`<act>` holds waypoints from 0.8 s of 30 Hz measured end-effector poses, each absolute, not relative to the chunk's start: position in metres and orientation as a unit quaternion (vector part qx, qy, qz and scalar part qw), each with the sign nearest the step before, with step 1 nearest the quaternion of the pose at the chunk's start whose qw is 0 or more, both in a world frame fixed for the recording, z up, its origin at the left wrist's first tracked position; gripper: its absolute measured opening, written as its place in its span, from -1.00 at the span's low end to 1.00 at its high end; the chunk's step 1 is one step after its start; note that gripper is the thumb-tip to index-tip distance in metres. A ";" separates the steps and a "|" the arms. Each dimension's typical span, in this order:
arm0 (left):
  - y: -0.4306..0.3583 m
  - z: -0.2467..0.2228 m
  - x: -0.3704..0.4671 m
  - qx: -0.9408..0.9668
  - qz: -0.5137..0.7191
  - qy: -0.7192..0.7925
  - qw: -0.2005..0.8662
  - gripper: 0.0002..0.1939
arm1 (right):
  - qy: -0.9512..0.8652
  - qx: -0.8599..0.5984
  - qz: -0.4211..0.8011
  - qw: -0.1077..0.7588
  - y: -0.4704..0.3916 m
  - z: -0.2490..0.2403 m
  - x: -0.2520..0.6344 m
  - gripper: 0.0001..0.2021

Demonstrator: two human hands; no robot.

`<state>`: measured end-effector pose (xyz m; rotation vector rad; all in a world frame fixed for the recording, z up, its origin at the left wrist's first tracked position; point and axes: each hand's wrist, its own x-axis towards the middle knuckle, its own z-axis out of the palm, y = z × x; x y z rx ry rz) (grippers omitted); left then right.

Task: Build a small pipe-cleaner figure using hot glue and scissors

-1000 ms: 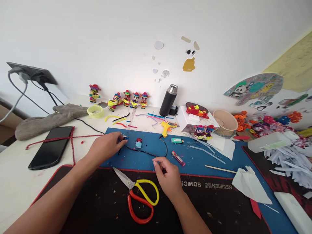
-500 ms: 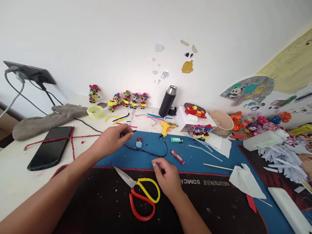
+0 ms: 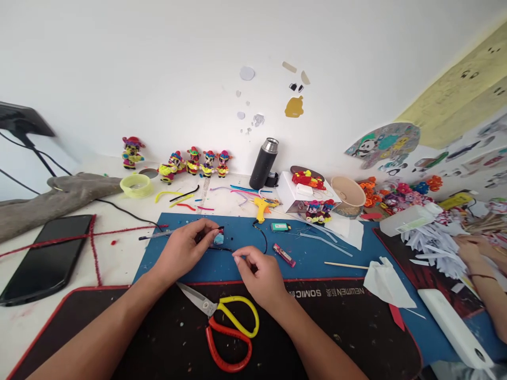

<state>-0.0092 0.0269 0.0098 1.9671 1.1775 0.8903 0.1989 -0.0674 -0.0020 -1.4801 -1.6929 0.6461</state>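
My left hand (image 3: pixel 189 247) is closed in a pinch over the blue mat, with a small black piece (image 3: pixel 221 228) showing at its fingertips. Right by those fingertips is a small light-blue and red piece (image 3: pixel 218 238), partly covered by them. My right hand (image 3: pixel 259 272) has its thumb and forefinger pressed together near the black cord; anything between them is too small to make out. Scissors (image 3: pixel 208 307) with one yellow and one red handle lie partly open on the dark mat between my forearms.
A yellow glue gun (image 3: pixel 260 209), a green lighter (image 3: pixel 280 227) and a pink lighter (image 3: pixel 284 255) lie beyond my right hand. Several small figures (image 3: pixel 193 161) and a black flask (image 3: pixel 264 163) stand by the wall. A phone (image 3: pixel 47 258) is at left. Another person's hands (image 3: pixel 471 253) are at right.
The view has turned to the right. My left hand has come down and closer to the small light-blue and red piece. Another person's hands show more at the right edge.
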 end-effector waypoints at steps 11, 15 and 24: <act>0.024 0.010 -0.008 0.784 0.336 0.428 0.299 -0.72 | -0.627 -0.567 0.275 0.457 -0.012 0.008 0.182 -0.75; 0.021 0.008 -0.005 0.797 0.330 0.421 0.282 -0.73 | -0.633 -0.562 0.305 0.436 -0.017 -0.003 0.184 -0.77; 0.017 0.014 -0.002 0.776 0.303 0.458 0.311 -0.68 | -0.639 -0.560 0.286 0.442 -0.025 0.004 0.195 -0.76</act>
